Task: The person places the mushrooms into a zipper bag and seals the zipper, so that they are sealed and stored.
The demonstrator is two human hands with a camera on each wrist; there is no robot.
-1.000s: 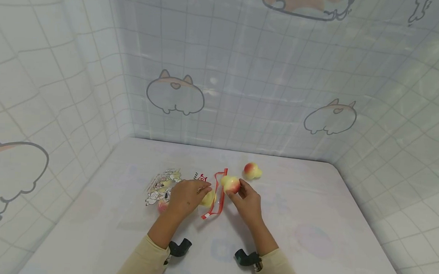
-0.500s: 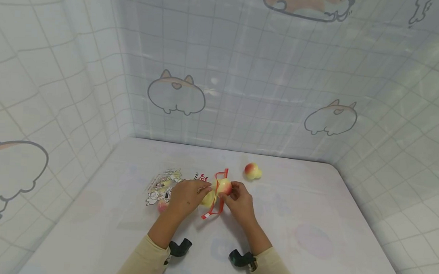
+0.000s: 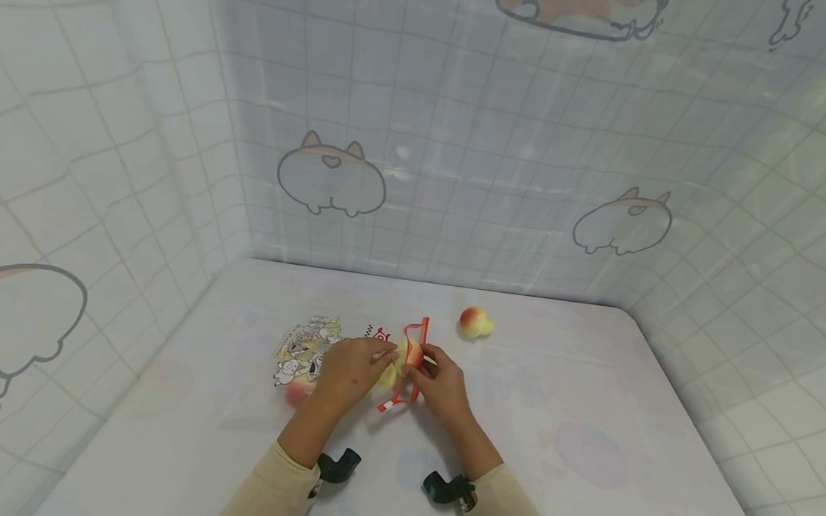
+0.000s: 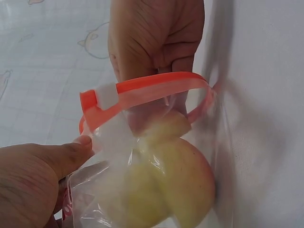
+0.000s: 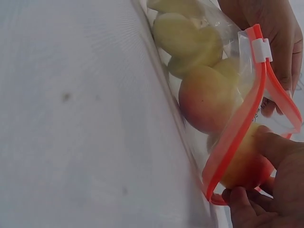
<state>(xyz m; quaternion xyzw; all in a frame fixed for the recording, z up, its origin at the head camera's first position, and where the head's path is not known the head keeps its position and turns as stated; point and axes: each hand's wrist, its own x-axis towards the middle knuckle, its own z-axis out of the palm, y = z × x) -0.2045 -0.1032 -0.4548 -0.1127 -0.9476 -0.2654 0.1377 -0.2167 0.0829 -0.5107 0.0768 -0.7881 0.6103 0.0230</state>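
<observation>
A clear zip bag [image 5: 237, 61] with a red-orange zip strip [image 3: 419, 357] lies on the table, its mouth spread apart toward the right. My left hand [image 3: 351, 370] pinches the film near the mouth between thumb and fingers. With thumb and fingertips my right hand [image 3: 443, 380] holds a red-and-yellow pear-shaped fruit [image 5: 249, 164] within the bag's opening. Several similar fruits [image 5: 204, 97] rest inside the bag. One reddish fruit [image 3: 299, 392] shows through the film left of my left wrist. The white slider [image 5: 261, 50] sits near one end of the strip.
Another red-and-yellow fruit [image 3: 475, 322] lies on the white table [image 3: 552, 384] beyond my right hand. Cartoon animals [image 3: 310, 349] are printed on the bag's left part. Patterned curtain walls [image 3: 457, 176] enclose the table at the back and sides.
My right hand has moved left, bringing its fruit from outside the strip into the bag's mouth. The reddish fruit at the bag's left has shifted outward and shows more. My left hand stays in place.
</observation>
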